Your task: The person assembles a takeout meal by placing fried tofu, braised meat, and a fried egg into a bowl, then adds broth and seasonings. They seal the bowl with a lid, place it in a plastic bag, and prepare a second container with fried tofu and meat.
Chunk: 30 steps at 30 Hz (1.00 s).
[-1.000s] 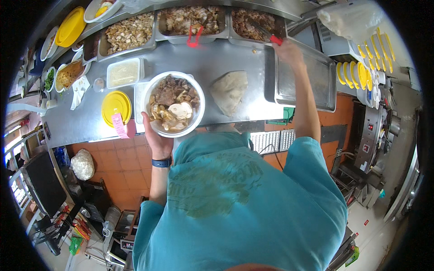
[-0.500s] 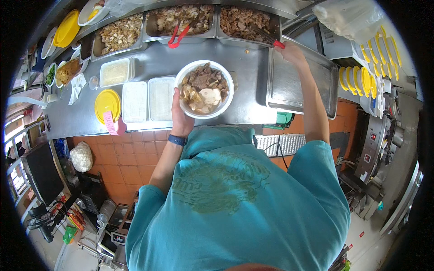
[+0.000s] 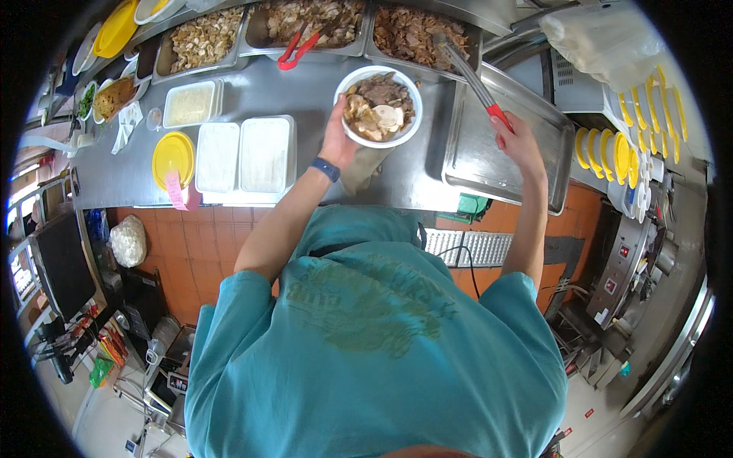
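Tongs (image 3: 475, 76) and bowl (image 3: 379, 144) have both moved since the frame half a second earlier: the right hand (image 3: 521, 143) has drawn back toward the person, and the bowl has shifted forward and to the right, uncovering part of a beige cloth (image 3: 365, 171) on the desk (image 3: 424, 177). Of the two hands, the right is closed around the red handles of the tongs, whose metal tips lie over the shredded meat (image 3: 412, 32) in the right-hand pan (image 3: 403, 63); whether they grip any meat cannot be told. The left hand (image 3: 339, 140), partly open, holds the white bowl at its left side, its fingers largely hidden. Brown meat and pale slices fill the bowl, held above the desk near that pan. Red-handled tongs (image 3: 295, 52) rest in the middle pan (image 3: 324, 53). To the left stand two white tubs (image 3: 217, 158) and a yellow-lidded tub (image 3: 173, 153); a broad metal tray (image 3: 500, 164) lies at right.
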Tool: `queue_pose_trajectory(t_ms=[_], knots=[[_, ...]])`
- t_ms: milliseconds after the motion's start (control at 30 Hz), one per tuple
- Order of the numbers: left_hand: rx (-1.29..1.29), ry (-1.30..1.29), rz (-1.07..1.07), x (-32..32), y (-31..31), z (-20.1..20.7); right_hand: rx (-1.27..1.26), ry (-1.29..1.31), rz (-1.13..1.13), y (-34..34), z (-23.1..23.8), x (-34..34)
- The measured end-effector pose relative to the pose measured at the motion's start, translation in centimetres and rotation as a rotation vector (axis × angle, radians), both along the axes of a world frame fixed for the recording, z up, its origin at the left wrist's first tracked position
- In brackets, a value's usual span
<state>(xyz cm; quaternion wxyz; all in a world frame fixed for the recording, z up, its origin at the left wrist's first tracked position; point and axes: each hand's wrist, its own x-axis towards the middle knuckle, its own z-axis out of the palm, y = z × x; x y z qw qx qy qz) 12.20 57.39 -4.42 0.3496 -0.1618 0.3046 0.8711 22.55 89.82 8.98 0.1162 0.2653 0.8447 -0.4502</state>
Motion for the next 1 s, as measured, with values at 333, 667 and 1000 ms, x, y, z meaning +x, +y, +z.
queue_pose_trajectory(t_ms=[333, 667, 1000], knots=[[-0.012, 0.060, -0.049, 0.1, 2.4, 0.0, -0.105, -0.065, -0.143, -2.2, 0.2, -3.1], [-0.004, 0.055, -0.017, -0.1, 2.6, -1.1, -0.107, -0.077, -0.016, -3.5, 5.4, 1.3], [0.020, 0.029, -0.004, 0.4, 1.6, -0.4, 0.328, -0.186, 0.233, -9.0, 10.2, 4.1]])
